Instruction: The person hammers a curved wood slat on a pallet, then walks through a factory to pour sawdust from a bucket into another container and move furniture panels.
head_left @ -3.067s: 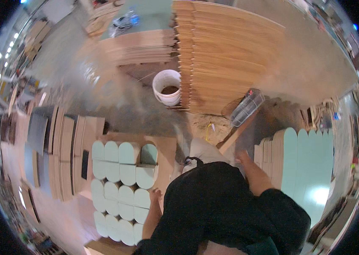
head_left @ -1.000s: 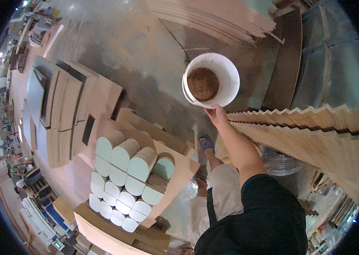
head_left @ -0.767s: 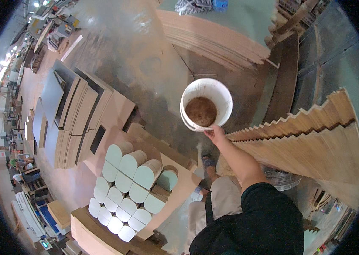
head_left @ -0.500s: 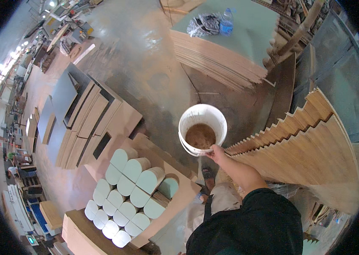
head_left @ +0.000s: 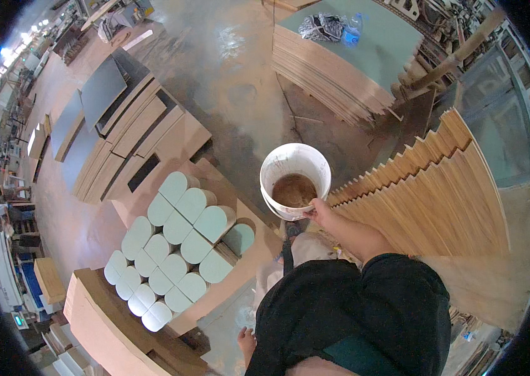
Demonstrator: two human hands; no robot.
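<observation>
- the right hand (head_left: 316, 210) of the person is at the centre of the frame, a little to the right, and its fingers are clenched on the near rim of a round white plastic bucket (head_left: 295, 182).
- the bucket is held upright above the grey concrete floor (head_left: 227, 81), and a brown thick liquid (head_left: 294, 190) fills its bottom part.
- the right forearm goes from the lower middle of the frame up to the bucket, out of a black sleeve (head_left: 365, 307).
- the left hand (head_left: 246, 341) shows only partly at the lower edge, left of the dark clothing; it hangs near a grey-green board, and one cannot tell if it is released or closed.
- just right of the bucket stands a fanned row of thin light wooden boards (head_left: 440, 194), set on edge and leaning one on another.
- left of the bucket, in the centre left of the frame, lies a stack of pale green pieces with rounded ends (head_left: 177, 244) on brown wooden panels (head_left: 152, 138).
- in the upper right part of the frame is a pile of flat boards with a green top sheet (head_left: 365, 56); a crumpled plastic bag and a clear plastic bottle (head_left: 351, 31) lie on it.
</observation>
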